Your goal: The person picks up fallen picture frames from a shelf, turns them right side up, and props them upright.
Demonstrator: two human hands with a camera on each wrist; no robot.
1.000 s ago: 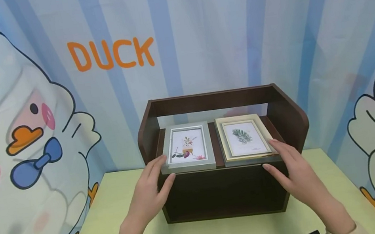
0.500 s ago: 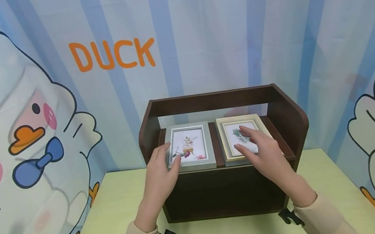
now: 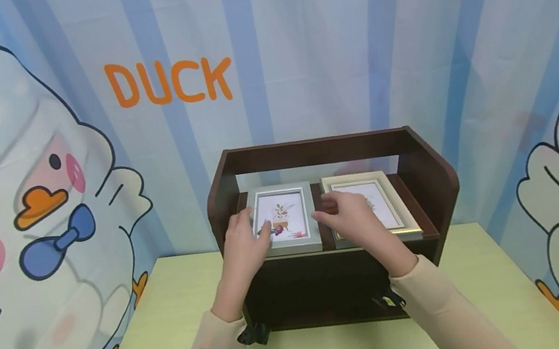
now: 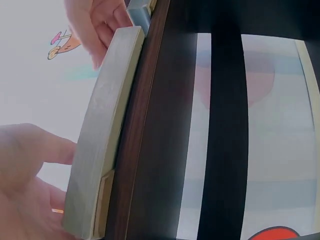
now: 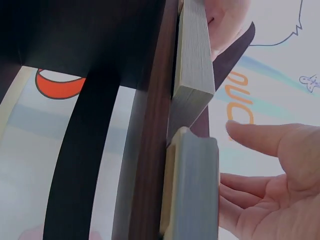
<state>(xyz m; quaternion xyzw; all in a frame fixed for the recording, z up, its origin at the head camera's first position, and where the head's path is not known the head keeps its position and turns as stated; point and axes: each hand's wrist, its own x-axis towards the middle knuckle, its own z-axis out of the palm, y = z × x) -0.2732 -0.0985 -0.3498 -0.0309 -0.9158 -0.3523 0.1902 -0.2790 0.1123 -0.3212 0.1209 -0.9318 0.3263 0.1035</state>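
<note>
A grey picture frame with a potted-plant print lies face up on top of a dark brown wooden rack. At its left edge is my left hand, fingers along the side and thumb over the front; in the left wrist view the hand is right at the frame's end. My right hand hovers over the left part of a cream frame with a leaf print, its fingertips close to the grey frame's right edge. In the right wrist view its thumb and fingers are apart, holding nothing.
The rack has raised side panels and a back rail around the frames. It stands on a pale yellow-green table. Behind hangs a blue striped cloth with cartoon ducks. A black wrist mount sits under the left cuff.
My right hand has moved left from the cream frame's right edge, across its print, towards the gap between frames. My left hand has shifted slightly up and right along the grey frame. Both frames stay put.
</note>
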